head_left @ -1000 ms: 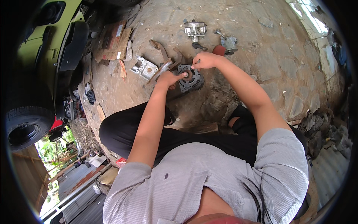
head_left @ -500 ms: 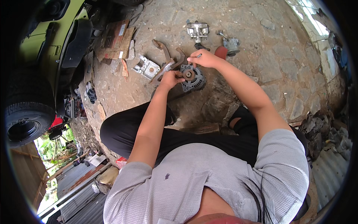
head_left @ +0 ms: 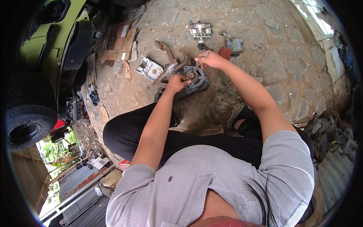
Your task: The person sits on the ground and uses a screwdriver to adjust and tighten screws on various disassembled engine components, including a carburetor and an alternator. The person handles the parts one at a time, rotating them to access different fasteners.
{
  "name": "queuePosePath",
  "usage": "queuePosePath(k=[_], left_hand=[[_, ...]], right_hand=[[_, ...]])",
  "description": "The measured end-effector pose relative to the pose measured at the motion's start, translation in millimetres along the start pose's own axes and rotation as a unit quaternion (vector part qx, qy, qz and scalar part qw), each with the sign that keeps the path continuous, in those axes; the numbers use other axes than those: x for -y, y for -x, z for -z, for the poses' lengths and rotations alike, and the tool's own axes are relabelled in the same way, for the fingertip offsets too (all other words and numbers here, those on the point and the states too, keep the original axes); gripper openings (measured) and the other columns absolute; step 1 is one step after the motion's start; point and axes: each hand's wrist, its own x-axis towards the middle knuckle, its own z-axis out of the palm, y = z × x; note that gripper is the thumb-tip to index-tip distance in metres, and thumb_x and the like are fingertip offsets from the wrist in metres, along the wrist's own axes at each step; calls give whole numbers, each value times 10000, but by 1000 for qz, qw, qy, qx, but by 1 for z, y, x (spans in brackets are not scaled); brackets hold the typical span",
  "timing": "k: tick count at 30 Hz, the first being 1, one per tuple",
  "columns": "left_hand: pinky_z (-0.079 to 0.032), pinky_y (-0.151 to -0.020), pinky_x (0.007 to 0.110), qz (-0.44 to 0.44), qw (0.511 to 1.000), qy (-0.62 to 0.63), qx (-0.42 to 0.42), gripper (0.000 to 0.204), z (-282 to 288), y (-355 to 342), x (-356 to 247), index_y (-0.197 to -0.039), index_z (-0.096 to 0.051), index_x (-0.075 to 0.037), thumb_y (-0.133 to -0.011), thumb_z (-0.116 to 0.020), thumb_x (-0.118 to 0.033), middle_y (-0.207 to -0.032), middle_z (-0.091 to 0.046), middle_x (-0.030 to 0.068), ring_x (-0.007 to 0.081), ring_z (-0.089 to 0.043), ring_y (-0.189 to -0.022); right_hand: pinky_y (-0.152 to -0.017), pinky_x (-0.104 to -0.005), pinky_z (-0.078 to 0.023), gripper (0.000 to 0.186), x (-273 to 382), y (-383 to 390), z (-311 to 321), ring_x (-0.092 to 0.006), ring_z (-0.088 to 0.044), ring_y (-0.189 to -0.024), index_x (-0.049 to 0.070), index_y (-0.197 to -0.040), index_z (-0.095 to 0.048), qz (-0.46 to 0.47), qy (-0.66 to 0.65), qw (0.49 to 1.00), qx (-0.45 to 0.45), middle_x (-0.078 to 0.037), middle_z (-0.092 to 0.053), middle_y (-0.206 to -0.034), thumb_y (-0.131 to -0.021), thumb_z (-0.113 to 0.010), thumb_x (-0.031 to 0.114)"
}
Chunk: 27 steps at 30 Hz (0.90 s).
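Observation:
A grey alternator (head_left: pixel 202 84) with a finned housing lies on the ground in front of my legs, its round rusty pulley (head_left: pixel 194 78) facing up. At its left side my left hand (head_left: pixel 177 83) is closed, thumb and fingers gripping the edge beside the pulley. My right hand (head_left: pixel 212 59) pinches a thin metal rod-like tool (head_left: pixel 207 55) above the far right part of the alternator. The tool's lower end comes down near the pulley; its exact tip is too small to make out. Against the alternator's left lies a rusty metal bracket arm (head_left: pixel 171 69).
Left of the bracket lies a silver metal casting (head_left: pixel 150 69). Farther off are a silver caliper-like part (head_left: pixel 200 31), a grey cylindrical part (head_left: pixel 236 45) and a reddish flat piece (head_left: pixel 224 53). Flattened cardboard (head_left: pixel 117 41) and a green vehicle's tyre (head_left: pixel 28 123) are at left.
My right hand has shifted slightly right, and the thin tool now tilts down toward the pulley. My left hand has moved slightly right along the alternator's edge.

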Motion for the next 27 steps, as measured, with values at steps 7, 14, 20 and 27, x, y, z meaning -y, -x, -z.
queuePosePath(k=[7,14,20,27], left_hand=[[-562,-793,359,71,992,97,37,360,-9,-3,4,-1006,-803,-64,-938,-787,-418,-864,-783,72,192,-750,-827],[-556,-768,345,78,989,125,28,356,-11,-1,10,-987,-797,-51,-954,-772,-405,-824,-777,50,161,-742,-777],[-555,-765,352,80,993,81,31,348,-7,1,-5,-970,-795,-47,-954,-775,-394,-816,-775,58,167,-740,-770],[-557,-749,355,87,990,108,21,349,-11,2,-5,-961,-790,-28,-950,-789,-377,-805,-768,66,163,-732,-749]], right_hand=[[-670,-314,-517,372,6,4,-12,-157,-698,-685,40,-952,-780,15,68,995,-72,-78,-752,-729,-1016,-651,383],[-691,-308,-516,374,12,1,-12,-128,-671,-701,31,-956,-780,14,59,992,-107,-95,-767,-763,-998,-689,392],[-734,-322,-532,355,-1,3,-10,-139,-676,-730,19,-970,-781,50,39,995,-80,-87,-789,-825,-988,-720,368],[-692,-302,-507,339,-7,-3,-20,-117,-659,-681,30,-952,-808,99,61,979,-169,-69,-797,-847,-967,-751,363]])
